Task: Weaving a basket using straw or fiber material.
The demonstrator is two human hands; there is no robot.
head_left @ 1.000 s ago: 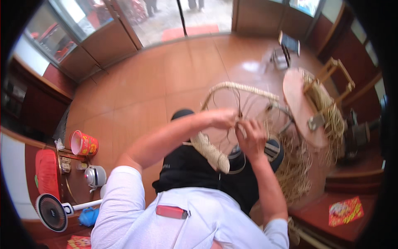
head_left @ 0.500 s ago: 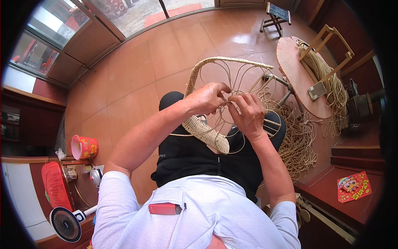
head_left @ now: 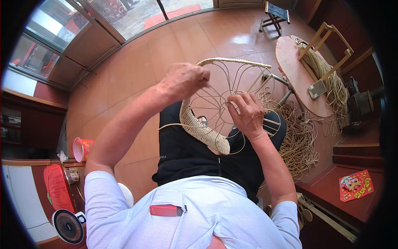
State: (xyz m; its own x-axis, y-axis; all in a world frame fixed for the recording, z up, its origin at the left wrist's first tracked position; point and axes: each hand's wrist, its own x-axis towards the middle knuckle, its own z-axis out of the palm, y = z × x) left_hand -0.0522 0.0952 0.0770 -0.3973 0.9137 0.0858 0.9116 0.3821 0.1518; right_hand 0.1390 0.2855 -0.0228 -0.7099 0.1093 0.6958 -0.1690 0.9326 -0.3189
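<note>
A partly woven frame (head_left: 204,133) with a cream woven band and thin curved spokes rests over my black-trousered legs. My left hand (head_left: 184,81) is closed at its upper left, fingertips pinched on a thin cord that runs down toward the middle of the spokes. My right hand (head_left: 246,110) is curled at the middle, where the spokes cross, with fingertips gripping the cord there. A loose strand sticks out to the left across my thigh. To the right of the frame lies a large tangled heap of tan cord (head_left: 296,153) on the floor.
On the right are a pale oval board (head_left: 290,62) bearing cord bundles (head_left: 336,95) and a wooden frame, a folding stool (head_left: 273,20), and a red ledge (head_left: 360,207). On the left stand a red patterned bucket (head_left: 81,149) and a fan (head_left: 68,226). Glass doors (head_left: 107,16) are ahead.
My left hand has moved up and left, away from my right hand, drawing cord out. My right hand stays at the spokes' middle. The view steadied and shifted since the first frame.
</note>
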